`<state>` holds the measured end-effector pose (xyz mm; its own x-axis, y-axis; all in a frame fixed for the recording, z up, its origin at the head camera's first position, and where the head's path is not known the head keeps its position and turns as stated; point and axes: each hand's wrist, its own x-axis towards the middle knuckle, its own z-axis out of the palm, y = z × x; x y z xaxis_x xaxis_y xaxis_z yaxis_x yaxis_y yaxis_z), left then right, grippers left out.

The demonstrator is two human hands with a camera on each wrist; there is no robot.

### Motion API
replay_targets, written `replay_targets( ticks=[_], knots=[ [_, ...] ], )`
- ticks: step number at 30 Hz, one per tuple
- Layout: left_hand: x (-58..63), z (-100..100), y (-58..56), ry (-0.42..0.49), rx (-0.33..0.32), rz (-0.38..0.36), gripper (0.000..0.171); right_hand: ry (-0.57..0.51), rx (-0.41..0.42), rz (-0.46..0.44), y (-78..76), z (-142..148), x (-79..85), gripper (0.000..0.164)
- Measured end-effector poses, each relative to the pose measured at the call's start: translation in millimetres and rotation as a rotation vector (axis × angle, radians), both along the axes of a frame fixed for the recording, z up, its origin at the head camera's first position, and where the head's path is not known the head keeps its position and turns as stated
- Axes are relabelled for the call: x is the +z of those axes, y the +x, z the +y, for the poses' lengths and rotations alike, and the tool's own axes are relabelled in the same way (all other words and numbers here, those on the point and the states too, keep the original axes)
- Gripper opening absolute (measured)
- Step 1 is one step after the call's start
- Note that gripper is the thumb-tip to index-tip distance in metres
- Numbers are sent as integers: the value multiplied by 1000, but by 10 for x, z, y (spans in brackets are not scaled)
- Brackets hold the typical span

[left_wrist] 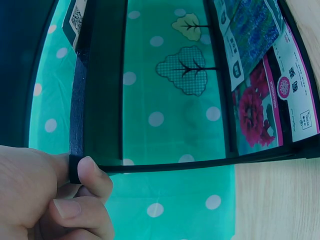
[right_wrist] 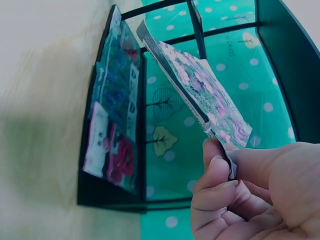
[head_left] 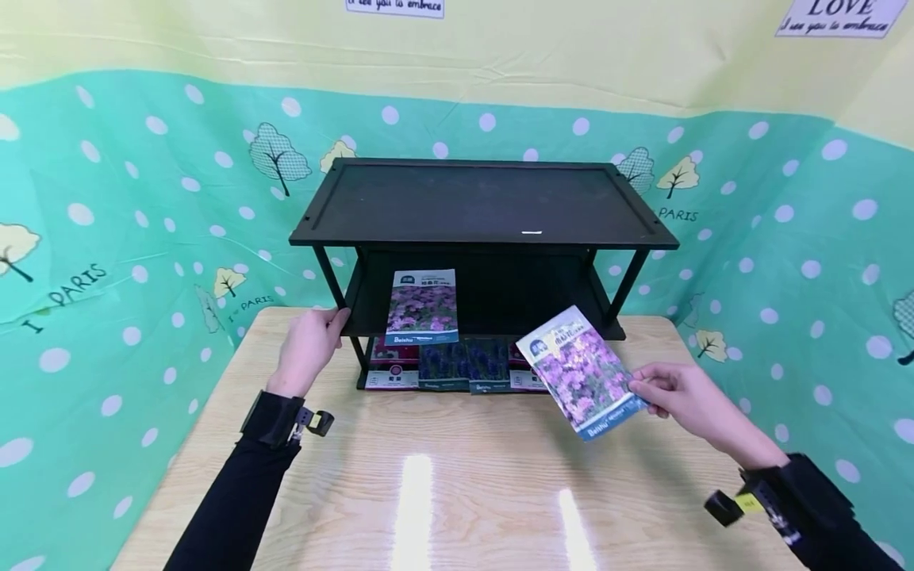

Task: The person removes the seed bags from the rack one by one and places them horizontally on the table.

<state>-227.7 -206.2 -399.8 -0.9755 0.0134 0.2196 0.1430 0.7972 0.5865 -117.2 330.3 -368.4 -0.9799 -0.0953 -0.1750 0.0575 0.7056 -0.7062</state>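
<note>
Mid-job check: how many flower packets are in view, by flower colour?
Pink-purple packets: 2 (1 on the middle shelf, 1 in the right hand)
Blue packets: 2 (bottom shelf)
Red packets: 2 (bottom shelf)
Total: 6

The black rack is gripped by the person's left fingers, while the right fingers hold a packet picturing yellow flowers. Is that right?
No: the packet in the right fingers pictures pinkish-purple flowers, not yellow, as the head view shows. The left fingers do grip the black rack.
</note>
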Motion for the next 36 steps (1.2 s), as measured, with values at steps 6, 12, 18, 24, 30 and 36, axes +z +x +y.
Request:
replay_targets(
  ticks=[6,12,18,24,30,36],
  knots=[
    [2,-4,-6,1,0,-12,43,-1,-61,-67,249,173,-141,29],
    [20,-9,-2,2,4,-7,44,-40,-111,-137,391,330,-308,33],
    [15,3,5,-10,5,8,42,-74,-170,-178,484,454,-506,35],
    [-14,10,0,-9,-9,15,41,-109,-230,-224,539,583,-746,38],
    [-20,2,11,-14,-11,38,42,-79,-286,-250,590,656,-965,43],
    [-12,20,11,-24,-8,49,41,-56,-321,-285,638,709,-1092,50]
  ],
)
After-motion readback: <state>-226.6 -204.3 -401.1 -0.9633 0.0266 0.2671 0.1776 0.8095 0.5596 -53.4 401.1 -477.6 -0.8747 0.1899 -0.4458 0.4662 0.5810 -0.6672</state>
